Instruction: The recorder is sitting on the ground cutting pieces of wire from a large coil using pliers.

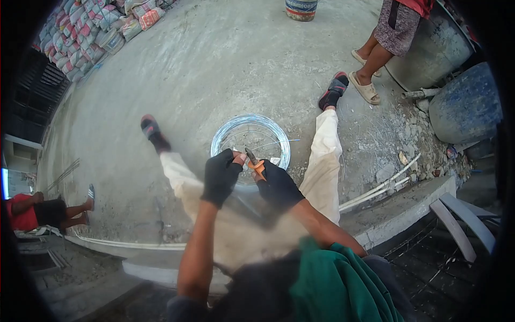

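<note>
A coil of silvery metal wire lies on the concrete floor between my outstretched legs. Above its near edge, my right hand, in a black fingerless glove, grips orange-handled pliers, their jaws pointing up and to the left. My left hand, gloved the same way, is beside the jaws with thumb and forefinger pinched together. A thin piece seems to be between those fingertips, probably wire, but it is too small to tell. One loose wire end sticks out past the coil's right side.
A person in sandals stands at the upper right near large drums. Another person sits at the far left. Stacked sacks and a bucket are farther off. White pipes and rubble lie at the right.
</note>
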`<action>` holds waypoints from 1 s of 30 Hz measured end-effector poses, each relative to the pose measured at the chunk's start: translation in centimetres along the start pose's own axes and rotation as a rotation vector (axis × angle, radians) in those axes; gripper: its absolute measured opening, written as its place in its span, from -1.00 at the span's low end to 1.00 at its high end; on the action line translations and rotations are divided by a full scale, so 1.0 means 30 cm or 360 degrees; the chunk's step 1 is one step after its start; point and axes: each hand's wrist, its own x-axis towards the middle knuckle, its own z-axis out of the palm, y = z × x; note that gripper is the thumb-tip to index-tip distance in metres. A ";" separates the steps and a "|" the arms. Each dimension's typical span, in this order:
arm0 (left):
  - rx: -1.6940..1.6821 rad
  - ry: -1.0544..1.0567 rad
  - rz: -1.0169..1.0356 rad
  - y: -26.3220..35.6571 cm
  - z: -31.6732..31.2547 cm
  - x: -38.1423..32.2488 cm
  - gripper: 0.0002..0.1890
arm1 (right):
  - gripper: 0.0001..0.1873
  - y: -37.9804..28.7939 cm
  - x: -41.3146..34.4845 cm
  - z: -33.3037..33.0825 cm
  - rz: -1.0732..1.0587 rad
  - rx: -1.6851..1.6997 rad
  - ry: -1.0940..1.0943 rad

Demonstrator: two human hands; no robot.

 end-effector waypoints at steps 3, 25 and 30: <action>-0.0017 0.0029 0.0020 0.009 0.009 0.001 -0.81 | -0.77 -0.013 -0.008 -0.006 -0.0034 0.0050 0.0004; -0.0312 0.0084 -0.0204 -0.063 -0.074 0.046 -0.75 | -0.62 -0.022 -0.028 -0.179 0.0579 0.2061 -0.0531; -0.0069 0.0187 -0.0029 -0.042 -0.044 0.045 -0.77 | -0.61 0.105 -0.023 -0.066 0.0120 0.0022 -0.0180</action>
